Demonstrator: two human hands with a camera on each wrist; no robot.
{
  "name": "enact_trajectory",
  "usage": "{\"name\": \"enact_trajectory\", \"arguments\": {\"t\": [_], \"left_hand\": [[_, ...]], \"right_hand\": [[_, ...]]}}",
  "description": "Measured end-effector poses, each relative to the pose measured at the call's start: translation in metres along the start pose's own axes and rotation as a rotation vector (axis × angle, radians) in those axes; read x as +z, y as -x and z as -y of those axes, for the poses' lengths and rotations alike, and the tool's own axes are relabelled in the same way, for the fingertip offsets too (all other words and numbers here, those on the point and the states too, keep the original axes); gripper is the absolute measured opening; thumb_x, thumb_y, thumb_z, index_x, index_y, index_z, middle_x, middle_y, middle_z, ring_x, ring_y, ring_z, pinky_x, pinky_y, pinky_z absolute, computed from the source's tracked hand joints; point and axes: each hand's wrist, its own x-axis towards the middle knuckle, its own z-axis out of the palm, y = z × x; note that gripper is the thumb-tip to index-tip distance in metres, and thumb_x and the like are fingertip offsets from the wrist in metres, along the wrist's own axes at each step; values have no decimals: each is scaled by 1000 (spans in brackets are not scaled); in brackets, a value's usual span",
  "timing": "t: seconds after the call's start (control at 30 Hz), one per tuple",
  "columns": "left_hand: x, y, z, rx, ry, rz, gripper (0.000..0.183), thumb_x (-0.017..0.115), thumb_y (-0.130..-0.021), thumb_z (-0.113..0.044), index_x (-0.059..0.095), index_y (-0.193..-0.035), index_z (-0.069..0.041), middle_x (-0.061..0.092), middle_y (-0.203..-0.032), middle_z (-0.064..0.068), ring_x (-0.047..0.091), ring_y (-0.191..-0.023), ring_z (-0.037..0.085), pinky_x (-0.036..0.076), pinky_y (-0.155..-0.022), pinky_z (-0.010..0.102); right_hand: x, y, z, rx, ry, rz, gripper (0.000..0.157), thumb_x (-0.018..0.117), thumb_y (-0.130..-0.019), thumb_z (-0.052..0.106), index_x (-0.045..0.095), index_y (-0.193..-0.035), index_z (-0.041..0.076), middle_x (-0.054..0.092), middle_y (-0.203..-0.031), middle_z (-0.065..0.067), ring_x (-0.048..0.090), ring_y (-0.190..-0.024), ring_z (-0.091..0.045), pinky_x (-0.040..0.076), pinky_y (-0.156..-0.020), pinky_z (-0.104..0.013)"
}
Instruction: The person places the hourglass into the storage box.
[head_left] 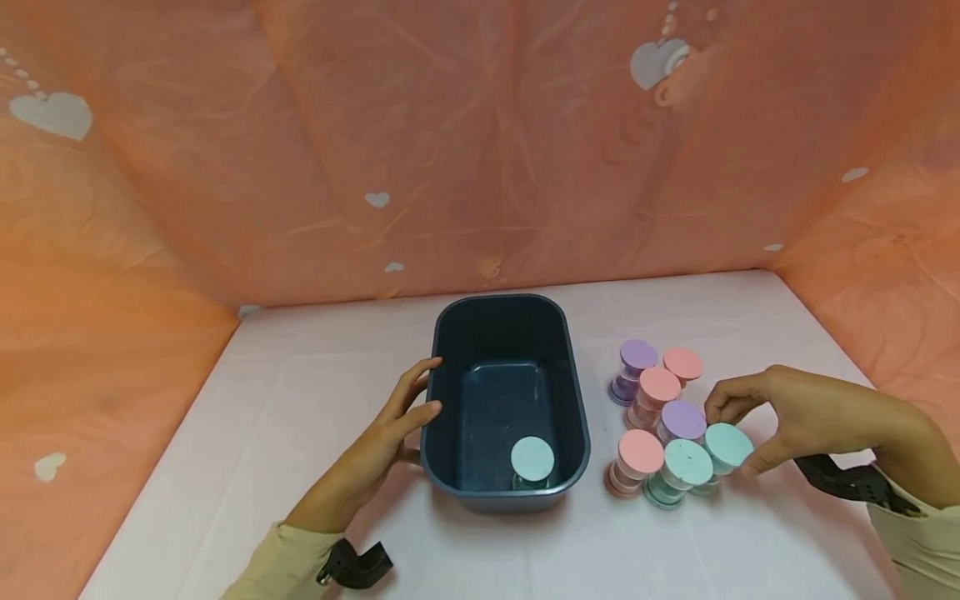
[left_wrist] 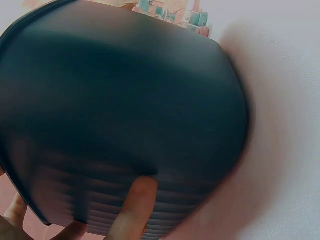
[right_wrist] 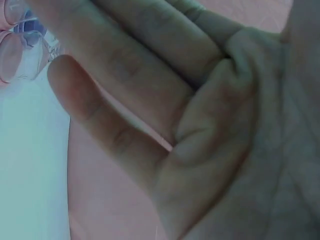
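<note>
A dark blue-grey plastic bin (head_left: 510,400) stands mid-table with a mint sand timer (head_left: 532,460) upright near its front end. My left hand (head_left: 390,429) rests against the bin's left side, fingers spread along the outer wall and fingertips at the rim. At the right, my right hand (head_left: 780,417) grips a mint-capped sand timer (head_left: 727,446) between thumb and fingers at its cap. Beside it stand another mint sand timer (head_left: 686,465), purple ones (head_left: 683,420) and pink ones (head_left: 641,454), close together. In the right wrist view, the palm and fingers hide the held timer.
A white cloth (head_left: 322,400) covers the table. Orange sheeting with pale hearts (head_left: 450,150) rises behind and on both sides. A purple sand timer (head_left: 637,358) and a pink one (head_left: 683,364) stand at the back of the group, right of the bin.
</note>
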Motion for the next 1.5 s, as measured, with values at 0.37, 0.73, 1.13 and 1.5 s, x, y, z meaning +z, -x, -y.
{"name": "enact_trajectory", "arguments": {"t": [0.37,0.73,1.13,1.5], "left_hand": [[0,0,3,8,-1,-1,55,46,-102,-36,23,-150,-46,6,-165,6,18,-148,46,49,-88,57],[1,-3,3,15,-1,4,55,46,-102,-35,23,-151,-45,6,-165,5,21,-147,46,48,-89,57],[-1,-5,3,25,-20,0,54,46,-102,-37,22,-150,-46,6,-165,6,22,-146,47,49,-89,58],[-1,-2,4,29,-13,-2,55,45,-102,-37,22,-151,-44,8,-164,6,21,-146,46,48,-90,59]], "right_hand": [[-9,6,-12,26,100,-140,48,89,-70,34,60,-108,36,71,-99,25,65,-101,5,39,-83,-6],[-5,5,-23,50,76,-193,49,88,-73,26,61,-112,35,68,-101,24,63,-101,3,41,-85,-9],[-2,2,-34,-103,13,-105,52,81,-82,18,60,-129,21,68,-117,13,61,-106,2,46,-84,-14],[0,0,-38,-126,-76,-52,53,76,-86,12,57,-134,17,65,-126,7,61,-111,0,48,-86,-17]]}}
